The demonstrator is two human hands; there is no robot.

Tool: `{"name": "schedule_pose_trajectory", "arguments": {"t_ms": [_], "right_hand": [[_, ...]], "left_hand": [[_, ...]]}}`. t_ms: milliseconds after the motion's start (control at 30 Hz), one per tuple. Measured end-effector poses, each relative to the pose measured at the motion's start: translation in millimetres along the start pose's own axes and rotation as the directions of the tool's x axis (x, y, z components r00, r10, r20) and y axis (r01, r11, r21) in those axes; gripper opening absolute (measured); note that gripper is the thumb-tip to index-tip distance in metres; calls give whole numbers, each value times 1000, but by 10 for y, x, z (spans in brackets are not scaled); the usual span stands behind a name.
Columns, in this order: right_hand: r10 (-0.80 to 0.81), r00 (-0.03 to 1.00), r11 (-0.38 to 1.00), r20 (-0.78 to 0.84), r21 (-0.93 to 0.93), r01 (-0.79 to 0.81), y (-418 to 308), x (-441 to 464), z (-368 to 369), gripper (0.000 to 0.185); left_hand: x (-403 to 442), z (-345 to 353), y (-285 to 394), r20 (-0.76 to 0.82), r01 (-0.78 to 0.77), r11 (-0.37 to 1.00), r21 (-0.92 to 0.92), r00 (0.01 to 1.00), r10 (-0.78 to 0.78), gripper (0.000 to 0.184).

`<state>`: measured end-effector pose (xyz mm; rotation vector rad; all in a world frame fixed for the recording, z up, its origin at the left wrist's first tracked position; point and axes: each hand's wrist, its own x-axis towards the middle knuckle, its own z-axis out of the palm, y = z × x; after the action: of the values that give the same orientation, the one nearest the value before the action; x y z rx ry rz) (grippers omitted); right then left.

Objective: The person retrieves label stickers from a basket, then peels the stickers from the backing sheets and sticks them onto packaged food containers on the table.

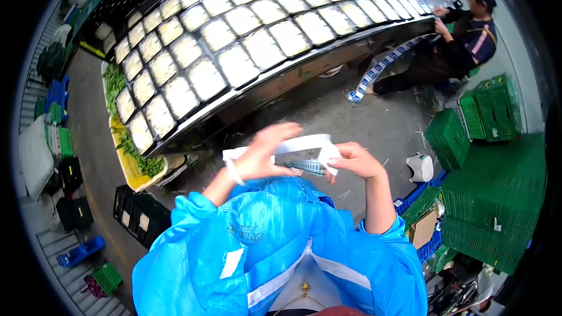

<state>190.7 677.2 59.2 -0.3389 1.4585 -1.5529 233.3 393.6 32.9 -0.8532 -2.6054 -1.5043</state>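
Observation:
A white strip loops between my two hands above my lap. My left hand is slightly smeared by motion, its thumb and fingers apart. The strip passes by this hand, and a white band lies across its wrist side. My right hand pinches the strip's right part between thumb and fingers. Below the loop hangs a stretch of label strip with blue-green print, partly hidden by my left thumb. My blue jacket fills the space below my hands.
Ahead stands a long table with rows of food trays. At right, a co-worker holds a long blue-and-white label strip. Green crates are stacked to my right. A yellow crate with leafy greens and a black crate are at left.

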Motion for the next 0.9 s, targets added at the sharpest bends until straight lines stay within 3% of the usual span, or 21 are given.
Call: {"name": "schedule_pose_trajectory", "arguments": {"t_ms": [67, 133, 167, 267, 300, 333, 400, 467, 500, 533, 600, 667, 800, 900], "right_hand": [[-92, 994, 985, 65, -137, 100, 55, -127, -66, 23], [-124, 991, 990, 53, -67, 127, 138, -356, -142, 21], [-128, 990, 986, -62, -112, 120, 155, -527, -181, 21], [-76, 953, 997, -294, -21, 73, 274, -1011, -316, 21], [-79, 934, 996, -349, 12, 89, 285, -1120, -321, 21], [-85, 923, 994, -376, 28, 103, 294, -1197, -341, 21], [-96, 895, 987, -435, 74, 142, 350, -1337, -360, 21], [-142, 882, 973, -450, 100, 207, 397, -1402, -437, 22], [-165, 869, 964, -466, 109, 241, 410, -1419, -477, 23], [-198, 847, 957, -494, 88, 275, 442, -1423, -501, 24], [-249, 796, 944, -551, 45, 327, 541, -1413, -598, 26], [-189, 800, 964, -569, 46, 261, 683, -1443, -745, 30], [-43, 783, 990, -620, 76, 115, 912, -1637, -973, 31], [26, 795, 995, -606, 95, 40, 1063, -1851, -1088, 29]], "left_hand": [[397, 468, 268, 116, -133, 970, -204, 980, 159, 89], [660, 793, 344, 267, -58, 949, -309, 953, 145, 89], [758, 888, 384, 336, -20, 948, -318, 933, 132, 85], [960, 1096, 561, 373, 14, 919, -394, 916, 146, 82], [1016, 1241, 576, 420, 134, 806, -576, 895, 151, 80], [1053, 1356, 595, 438, 136, 816, -561, 886, 153, 78], [1114, 1614, 572, 352, -14, 846, -533, 906, 237, 61], [1297, 1735, 527, 407, 28, 821, -570, 878, 253, 50], [1385, 1715, 547, 313, -80, 829, -553, 903, 296, 35], [1495, 1716, 522, 326, -42, 829, -558, 907, 266, 30], [1749, 1633, 497, 293, -33, 824, -566, 926, 238, 31], [2065, 1492, 483, 258, 13, 766, -643, 945, 200, 33], [2694, 1083, 450, 122, 154, 624, -766, 988, -94, 26], [3015, 800, 105, 23, 137, 563, -815, 979, -204, 26]]}}
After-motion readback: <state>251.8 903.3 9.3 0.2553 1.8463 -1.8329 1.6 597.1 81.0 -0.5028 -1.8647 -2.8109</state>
